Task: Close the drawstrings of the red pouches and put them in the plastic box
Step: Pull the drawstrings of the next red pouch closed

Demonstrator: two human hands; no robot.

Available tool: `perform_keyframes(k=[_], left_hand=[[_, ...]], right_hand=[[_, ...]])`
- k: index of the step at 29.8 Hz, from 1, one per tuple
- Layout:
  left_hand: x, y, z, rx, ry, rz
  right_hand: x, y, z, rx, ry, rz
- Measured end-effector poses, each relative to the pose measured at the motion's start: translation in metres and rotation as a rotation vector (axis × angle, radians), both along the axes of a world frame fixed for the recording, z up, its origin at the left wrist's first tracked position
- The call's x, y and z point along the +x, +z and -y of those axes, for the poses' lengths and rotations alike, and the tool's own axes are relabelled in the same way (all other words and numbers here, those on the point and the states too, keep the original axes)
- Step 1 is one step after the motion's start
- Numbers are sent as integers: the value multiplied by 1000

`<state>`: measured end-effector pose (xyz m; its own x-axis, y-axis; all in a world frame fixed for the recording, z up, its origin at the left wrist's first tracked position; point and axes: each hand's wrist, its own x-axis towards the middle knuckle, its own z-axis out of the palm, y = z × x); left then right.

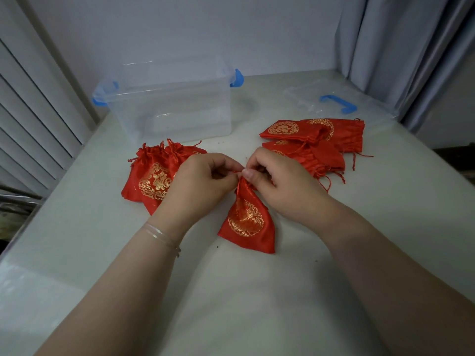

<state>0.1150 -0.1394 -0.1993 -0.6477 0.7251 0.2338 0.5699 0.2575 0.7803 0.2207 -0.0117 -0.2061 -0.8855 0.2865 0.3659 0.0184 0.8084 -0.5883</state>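
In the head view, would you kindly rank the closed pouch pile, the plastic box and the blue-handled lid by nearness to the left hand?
From the left hand:
1. Closed pouch pile, touching its left side.
2. Plastic box, behind.
3. Blue-handled lid, far right.

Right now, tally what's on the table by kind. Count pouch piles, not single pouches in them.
Box: 1
Lid: 1
Pouch piles: 2, left pile, right pile
Loose pouch: 1
Total: 5

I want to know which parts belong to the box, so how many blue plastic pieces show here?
3: a blue latch on the plastic box's left end, another latch on its right end, and a blue handle on the lid lying right.
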Motion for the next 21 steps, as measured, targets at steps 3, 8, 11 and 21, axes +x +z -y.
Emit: perform_keyframes(k=[3, 8, 11, 21], left_hand=[[2, -2, -1, 58, 7, -82], [7, -2, -2, 182, -33, -253], [4, -6, -3, 209, -62, -324], [0, -11, -7, 148, -172, -813]], right_hand=[[-2, 0, 2, -131, -14, -41], [-6, 1, -6, -484, -27, 20], [-6, 0, -9, -687, 37, 10], [7, 13, -30, -550, 149, 137]])
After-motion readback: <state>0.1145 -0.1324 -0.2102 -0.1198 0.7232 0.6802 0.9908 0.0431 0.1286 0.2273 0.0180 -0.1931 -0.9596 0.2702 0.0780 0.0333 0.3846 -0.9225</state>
